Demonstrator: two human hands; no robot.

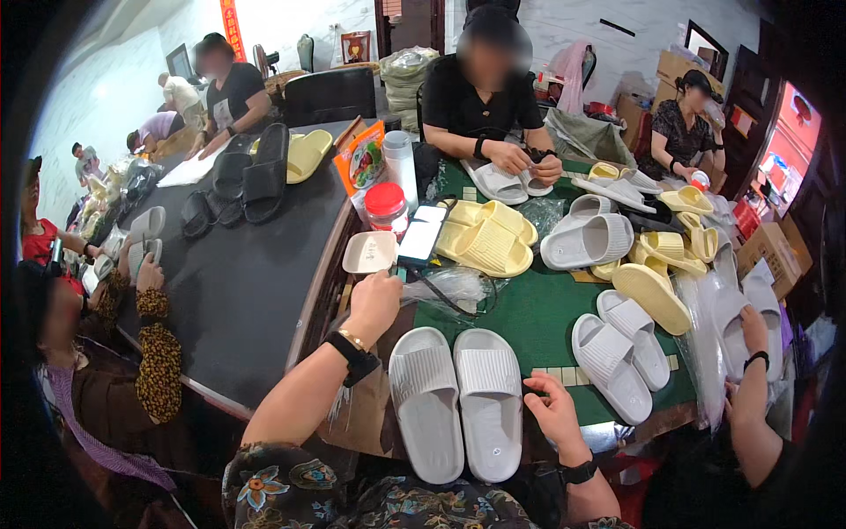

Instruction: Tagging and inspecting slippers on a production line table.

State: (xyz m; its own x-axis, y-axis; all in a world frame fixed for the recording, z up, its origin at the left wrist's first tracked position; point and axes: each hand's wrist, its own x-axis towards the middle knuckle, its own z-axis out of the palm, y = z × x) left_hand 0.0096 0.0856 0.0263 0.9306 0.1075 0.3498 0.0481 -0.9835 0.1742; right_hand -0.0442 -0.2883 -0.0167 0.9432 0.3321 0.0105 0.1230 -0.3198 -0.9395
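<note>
A pair of light grey slide slippers lies side by side before me: the left slipper [426, 401] and the right slipper [490, 401], toes pointing away. My left hand [376, 306] is closed just below a small off-white dish [370, 253] and a phone [423, 233]; whatever its fingers pinch is too small to make out. A bundle of thin clear plastic strips [454, 286] lies to its right. My right hand [553, 408] hovers beside the right slipper with fingers loosely bent and apart, holding nothing.
Yellow slippers [489, 240] and grey slippers [608, 366] lie on the green mat [538, 326]. Behind the dish stand a red-lidded jar [386, 209] and a tumbler [401, 167]. Co-workers handle slippers across the table and at both sides. Black slippers [266, 172] rest on the dark table [238, 273].
</note>
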